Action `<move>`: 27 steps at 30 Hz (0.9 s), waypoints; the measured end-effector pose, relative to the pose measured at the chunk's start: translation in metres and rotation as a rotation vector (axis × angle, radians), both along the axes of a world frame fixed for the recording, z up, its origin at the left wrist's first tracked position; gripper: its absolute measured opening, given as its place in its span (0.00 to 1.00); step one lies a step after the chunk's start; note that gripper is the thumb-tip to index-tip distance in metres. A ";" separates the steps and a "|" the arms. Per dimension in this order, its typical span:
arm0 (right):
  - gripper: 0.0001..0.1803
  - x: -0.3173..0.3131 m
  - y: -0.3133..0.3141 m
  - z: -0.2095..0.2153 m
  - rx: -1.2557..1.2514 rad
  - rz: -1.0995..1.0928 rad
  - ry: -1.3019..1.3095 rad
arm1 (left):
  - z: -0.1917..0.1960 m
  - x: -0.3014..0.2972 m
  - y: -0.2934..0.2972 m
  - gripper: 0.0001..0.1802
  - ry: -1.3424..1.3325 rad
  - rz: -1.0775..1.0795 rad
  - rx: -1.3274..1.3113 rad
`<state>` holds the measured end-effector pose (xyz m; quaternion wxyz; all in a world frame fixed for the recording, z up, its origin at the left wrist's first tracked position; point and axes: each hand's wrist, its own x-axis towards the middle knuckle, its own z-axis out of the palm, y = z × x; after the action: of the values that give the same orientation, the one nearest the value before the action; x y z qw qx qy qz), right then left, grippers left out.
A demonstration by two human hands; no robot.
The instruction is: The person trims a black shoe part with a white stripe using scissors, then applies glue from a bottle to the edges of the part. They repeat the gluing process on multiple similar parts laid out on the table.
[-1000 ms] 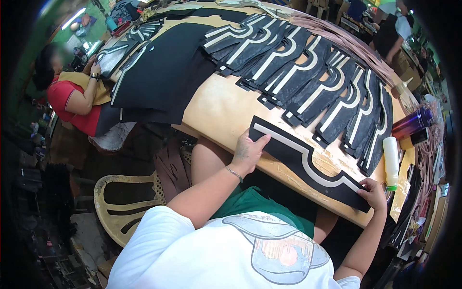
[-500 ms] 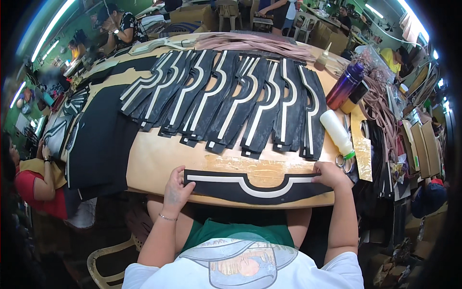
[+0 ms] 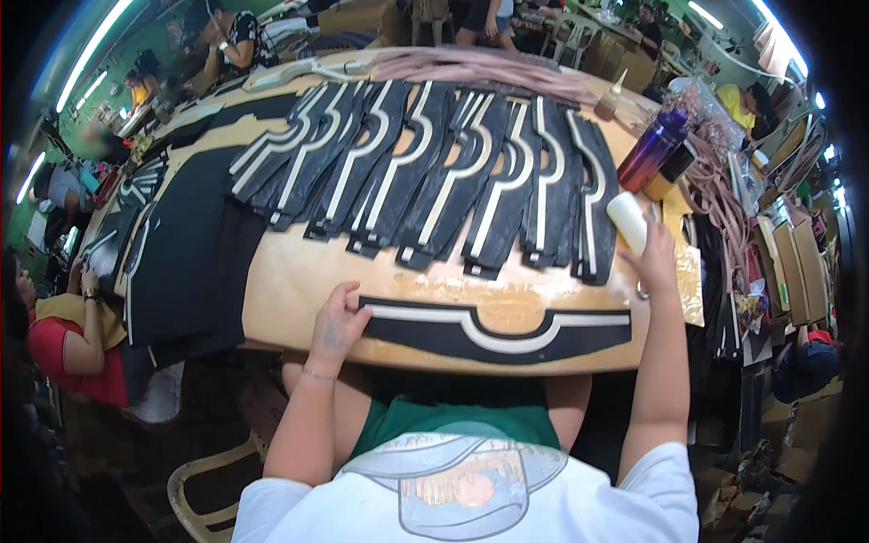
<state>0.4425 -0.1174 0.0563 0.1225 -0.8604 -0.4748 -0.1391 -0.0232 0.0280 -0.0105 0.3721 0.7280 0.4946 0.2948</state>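
Note:
A black panel (image 3: pixel 434 333) with a cream strip curving round a half-round notch lies flat along the table's near edge. At its left end is my left hand (image 3: pixel 337 326), thumb on the corner and index finger just past the edge. My right hand (image 3: pixel 654 258) is away from the panel, its fingers around the lower part of a white squeeze bottle (image 3: pixel 625 215) that lies tilted at the right. That hand hides the bottle's green cap end and most of the scissors.
Several stacks of similar black panels (image 3: pixel 453 195) fan across the table (image 3: pixel 290 290). Large black sheets (image 3: pixel 195 244) lie at left. A purple bottle (image 3: pixel 654 149) stands at right, near pink strips (image 3: pixel 715 195). Pink strips also heap at the back. Co-workers sit around.
My right hand has let go of the panel's right end and moved up and right to the white bottle. My left hand stays at the panel's left end.

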 end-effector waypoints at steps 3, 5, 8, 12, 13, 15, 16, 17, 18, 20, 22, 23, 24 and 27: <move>0.49 0.025 0.026 -0.012 -0.301 -0.266 0.043 | 0.006 0.004 0.001 0.22 0.100 -0.034 0.097; 0.50 0.032 0.032 -0.013 -0.313 -0.361 0.116 | 0.008 0.007 -0.003 0.22 0.041 -0.027 0.070; 0.48 0.070 0.031 -0.037 -0.218 -0.364 0.132 | 0.007 0.009 -0.003 0.21 0.100 -0.031 0.105; 0.45 0.091 0.031 -0.038 -0.054 -0.173 0.310 | 0.014 0.008 -0.002 0.20 0.135 -0.043 0.106; 0.45 0.089 0.035 -0.030 -0.025 -0.120 0.367 | 0.015 0.004 -0.001 0.20 0.145 -0.039 0.115; 0.33 0.072 0.036 -0.009 0.458 0.099 0.634 | 0.013 -0.004 0.003 0.20 0.123 -0.021 0.101; 0.31 0.050 0.025 0.021 0.565 0.123 0.918 | 0.011 -0.006 0.007 0.20 0.098 -0.028 0.090; 0.31 0.034 0.013 0.040 0.753 0.268 1.146 | 0.009 -0.008 0.012 0.21 0.115 -0.049 0.218; 0.34 0.027 0.004 0.052 0.840 0.377 1.214 | 0.007 -0.012 0.018 0.21 0.134 -0.073 0.347; 0.38 -0.020 0.006 0.076 0.853 0.563 1.348 | 0.009 -0.025 0.027 0.26 0.242 -0.138 0.327; 0.38 -0.080 0.021 0.086 0.720 0.770 1.272 | 0.021 -0.027 0.025 0.34 0.455 -0.156 0.309; 0.38 -0.099 0.031 0.085 0.611 0.852 1.188 | 0.023 -0.029 0.024 0.37 0.560 -0.158 0.297; 0.38 -0.120 0.044 0.073 0.506 0.889 1.210 | 0.023 -0.033 0.024 0.40 0.615 -0.172 0.261; 0.38 -0.194 0.065 0.039 0.246 0.940 1.279 | 0.022 -0.024 0.035 0.48 0.715 -0.240 0.172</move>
<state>0.2481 -0.0523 0.0955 0.5104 -0.4638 -0.6065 0.3957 -0.0467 0.0634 0.0114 0.1456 0.8661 0.4779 0.0171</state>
